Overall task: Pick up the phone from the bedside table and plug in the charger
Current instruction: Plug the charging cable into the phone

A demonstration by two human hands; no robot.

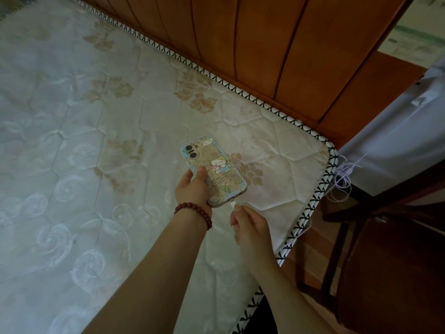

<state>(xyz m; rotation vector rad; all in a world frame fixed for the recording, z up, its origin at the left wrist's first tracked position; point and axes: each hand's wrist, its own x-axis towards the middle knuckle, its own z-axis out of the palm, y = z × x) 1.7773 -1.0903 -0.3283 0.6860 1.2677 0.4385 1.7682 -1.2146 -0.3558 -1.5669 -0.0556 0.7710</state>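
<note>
- I'm looking down on a bare quilted mattress (101, 131) with a pale floral pattern and black-and-white stitched piping; a reddish wooden headboard (277, 44) runs along its far edge.
- Left of centre, my left hand (192, 189), a red bead bracelet (193, 212) on the wrist, has its grip wrapped round the phone (214, 168), thumb lying across the back.
- The phone is held just above the mattress, back up, in a cartoon-printed case, its port end pointing toward me.
- Just right of it, my right hand (249, 225) pinches the white charger plug (232, 202) between thumb and forefinger; the plug tip is at the phone's bottom port, though I can't tell whether it is fully seated.
- I judge the plug-in step is in hand: next calls for a straight push along the phone's axis while the left grip braces it.
- Far right stand a dark wooden chair (385, 261) and tangled pale cord (344, 174).
</note>
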